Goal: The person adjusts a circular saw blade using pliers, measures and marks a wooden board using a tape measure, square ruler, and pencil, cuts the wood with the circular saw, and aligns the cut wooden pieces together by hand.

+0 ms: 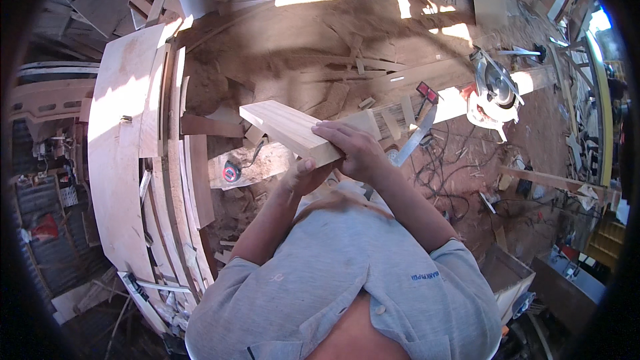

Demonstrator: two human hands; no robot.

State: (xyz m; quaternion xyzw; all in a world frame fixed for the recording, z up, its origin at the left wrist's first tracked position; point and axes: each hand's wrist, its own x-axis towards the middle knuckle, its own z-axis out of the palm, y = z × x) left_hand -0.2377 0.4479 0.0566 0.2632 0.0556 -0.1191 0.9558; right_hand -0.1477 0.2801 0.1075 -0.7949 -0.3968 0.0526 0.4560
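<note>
A short, pale wooden plank (283, 128) is held up in front of my body, its near end close to me and its far end pointing away to the left. My left hand (308, 175) is closed on the near end from below, thumb against the end face. On its right side my right hand (353, 150) rests with the fingers bent over the top edge. Below the plank a wooden beam (267, 162) lies crosswise, with a red and black tape measure (231, 172) on its left part.
A handsaw (415, 139) with a red handle leans on the beam to the right. Beyond it sits a circular saw (493, 93). Dark cables (437, 177) loop over the dusty ground. Large wooden panels (120, 147) are stacked at my left, and offcuts (363, 63) lie scattered ahead.
</note>
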